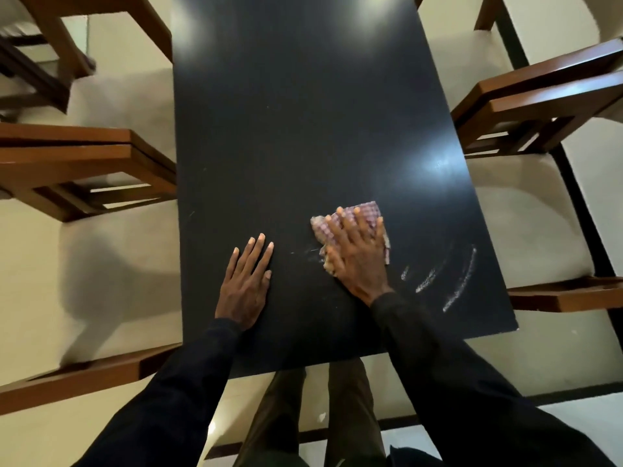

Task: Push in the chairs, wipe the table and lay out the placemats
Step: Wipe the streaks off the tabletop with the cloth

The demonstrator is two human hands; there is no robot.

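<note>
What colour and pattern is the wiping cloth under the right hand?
A small pink-and-white check; the cloth shows best in the head view.

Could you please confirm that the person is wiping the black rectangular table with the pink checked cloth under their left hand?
Not quite: the head view shows the pink checked cloth pressed under the right hand on the black rectangular table. The left hand rests flat on the bare tabletop beside it.
</note>
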